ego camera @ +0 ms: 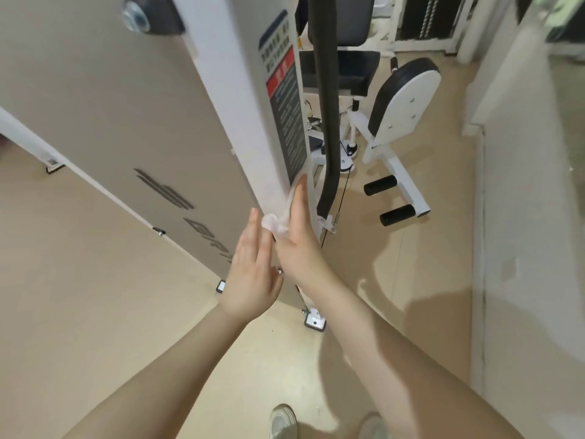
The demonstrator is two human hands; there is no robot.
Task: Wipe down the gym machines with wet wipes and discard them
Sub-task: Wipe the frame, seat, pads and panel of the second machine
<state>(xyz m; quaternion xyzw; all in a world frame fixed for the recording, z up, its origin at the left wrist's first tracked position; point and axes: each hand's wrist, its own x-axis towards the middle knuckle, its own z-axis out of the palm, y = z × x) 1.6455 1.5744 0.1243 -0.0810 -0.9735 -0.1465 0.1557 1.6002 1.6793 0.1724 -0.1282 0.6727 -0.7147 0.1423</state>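
Because the wipe (278, 221) is limp and light, we press it flat-fingered with the right hand (296, 229) against the post (253, 128), left hand (253, 274) open, empty.

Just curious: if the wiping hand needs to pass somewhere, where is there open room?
Open floor lies left of the white post. Right of it is crowded: black padded bar, cable, foot rollers. Both hands press the wipe there.

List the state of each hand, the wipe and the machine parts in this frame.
wet wipe: crumpled, pressed against the white upright.
right hand: fingers straight, pressing the wipe.
left hand: fingers straight, fingertips touching the wipe.
white upright: being wiped.
warning label: stuck on, intact.
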